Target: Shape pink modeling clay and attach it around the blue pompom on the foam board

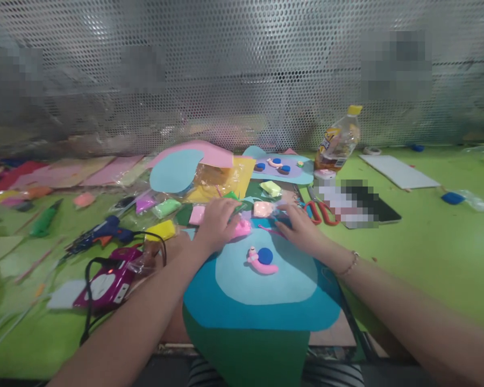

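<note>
My left hand (pixel 216 223) is curled over a pink lump of modelling clay (pixel 242 228) at the far edge of a light blue foam shape (pixel 266 282). My right hand (pixel 300 228) rests beside it, fingers bent around a thin pink strip of clay (pixel 271 231). A small pink clay snail with a dark blue shell (pixel 261 259) lies on the light blue shape, just in front of both hands. Under it sit a darker blue sheet (pixel 201 306) and a green sheet (pixel 246 355).
Packets of coloured clay (pixel 167 208) and foam sheets (pixel 177 169) lie behind my hands. A blue glue gun (pixel 100 234) and a purple device with a black cord (pixel 108 282) sit left. Red scissors (pixel 320 212), a bottle (pixel 339 141) and a phone (pixel 383 212) stand right.
</note>
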Tool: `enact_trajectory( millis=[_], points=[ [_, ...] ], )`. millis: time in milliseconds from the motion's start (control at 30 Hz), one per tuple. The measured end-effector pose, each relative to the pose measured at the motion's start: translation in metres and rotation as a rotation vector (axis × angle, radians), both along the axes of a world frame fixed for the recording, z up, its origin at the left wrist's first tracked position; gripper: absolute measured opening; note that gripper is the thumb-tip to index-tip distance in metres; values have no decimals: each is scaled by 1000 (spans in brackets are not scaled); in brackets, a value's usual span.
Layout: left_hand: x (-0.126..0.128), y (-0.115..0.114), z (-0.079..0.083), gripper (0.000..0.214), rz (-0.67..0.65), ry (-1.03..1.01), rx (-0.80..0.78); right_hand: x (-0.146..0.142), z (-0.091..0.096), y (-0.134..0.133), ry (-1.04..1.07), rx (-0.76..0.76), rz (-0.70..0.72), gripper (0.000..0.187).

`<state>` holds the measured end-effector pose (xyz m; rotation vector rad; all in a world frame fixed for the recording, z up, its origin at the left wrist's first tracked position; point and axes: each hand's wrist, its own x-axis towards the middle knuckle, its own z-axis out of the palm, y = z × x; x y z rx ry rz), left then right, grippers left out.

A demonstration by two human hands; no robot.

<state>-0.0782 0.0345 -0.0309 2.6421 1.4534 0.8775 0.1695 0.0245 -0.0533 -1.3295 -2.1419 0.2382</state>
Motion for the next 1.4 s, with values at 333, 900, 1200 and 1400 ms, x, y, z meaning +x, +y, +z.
enact_trajectory(
  millis=[333, 900, 1200, 1400],
  points=[
    [17, -10, 1, 45, -154, 241, -115, -7, -3, 2, 40, -6, 142, 35],
    [24, -16, -2, 71, -148, -85, -30, -18, 23, -25, 301, 56, 416, 34],
    [27, -18, -6, 46, -240, 49, 68, -23, 27, -29, 358, 86, 306, 14],
    [30, -20, -6, 46, -204, 53, 128, -21, 22, -27, 296, 170, 336, 20]
  ],
)
